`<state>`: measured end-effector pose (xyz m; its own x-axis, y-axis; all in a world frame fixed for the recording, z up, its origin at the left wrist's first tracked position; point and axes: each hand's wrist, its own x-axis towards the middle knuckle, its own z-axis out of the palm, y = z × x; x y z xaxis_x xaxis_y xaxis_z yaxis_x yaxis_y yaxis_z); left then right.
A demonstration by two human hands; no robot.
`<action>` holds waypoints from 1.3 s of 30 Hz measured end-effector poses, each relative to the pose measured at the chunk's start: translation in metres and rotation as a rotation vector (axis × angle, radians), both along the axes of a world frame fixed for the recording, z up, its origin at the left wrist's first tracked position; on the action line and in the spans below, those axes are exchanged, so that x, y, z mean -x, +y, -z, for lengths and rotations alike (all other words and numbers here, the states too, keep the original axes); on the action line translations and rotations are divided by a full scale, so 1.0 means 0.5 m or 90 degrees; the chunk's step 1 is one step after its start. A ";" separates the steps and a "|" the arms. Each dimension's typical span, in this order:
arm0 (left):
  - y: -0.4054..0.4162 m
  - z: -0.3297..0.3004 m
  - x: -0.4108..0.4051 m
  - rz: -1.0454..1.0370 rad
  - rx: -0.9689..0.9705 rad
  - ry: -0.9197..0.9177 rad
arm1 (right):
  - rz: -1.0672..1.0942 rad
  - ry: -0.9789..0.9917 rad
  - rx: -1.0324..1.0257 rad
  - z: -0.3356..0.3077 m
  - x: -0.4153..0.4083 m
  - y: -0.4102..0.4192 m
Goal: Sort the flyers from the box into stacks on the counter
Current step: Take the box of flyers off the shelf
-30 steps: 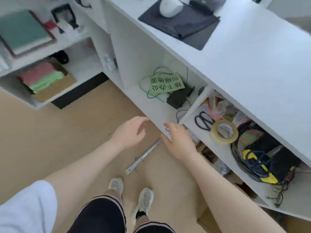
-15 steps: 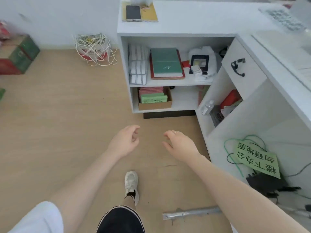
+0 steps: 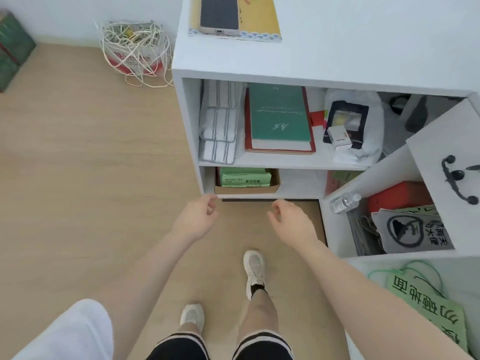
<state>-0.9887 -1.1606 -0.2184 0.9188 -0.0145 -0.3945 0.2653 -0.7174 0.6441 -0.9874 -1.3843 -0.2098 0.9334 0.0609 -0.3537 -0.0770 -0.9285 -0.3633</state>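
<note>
Both hands empty, loosely curled: left hand (image 3: 195, 221), right hand (image 3: 291, 222). Box (image 3: 246, 188) sat deep on low shelf; flyers (image 3: 244, 177) could've spilled if yanked.

I see white counter (image 3: 350, 48) carrying yellow booklet (image 3: 262, 19), phone (image 3: 219, 13) on it. Upper shelf (image 3: 280, 161): folded cloths (image 3: 219, 123), green book (image 3: 279, 113). Lower shelf: cardboard box (image 3: 246, 188) of green flyers (image 3: 244, 176).

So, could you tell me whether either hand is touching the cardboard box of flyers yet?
Apart. The head view shows the left hand and right hand empty, below the cardboard box on the bottom shelf.
</note>
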 end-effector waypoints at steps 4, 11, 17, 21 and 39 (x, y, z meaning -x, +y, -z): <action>-0.058 0.102 -0.105 -0.069 0.021 0.033 | -0.020 0.047 0.015 0.112 -0.133 -0.057; -0.101 0.372 -0.249 -0.179 -0.001 0.057 | 0.036 0.066 -0.039 0.382 -0.284 -0.113; -0.109 0.644 -0.350 -0.275 -0.049 -0.038 | 0.133 -0.053 -0.028 0.648 -0.377 -0.133; -0.099 0.747 -0.397 -0.365 -0.017 -0.096 | 0.153 -0.203 0.020 0.762 -0.419 -0.151; -0.060 0.824 -0.350 -0.347 -0.049 -0.142 | 0.350 -0.161 -0.112 0.822 -0.393 -0.210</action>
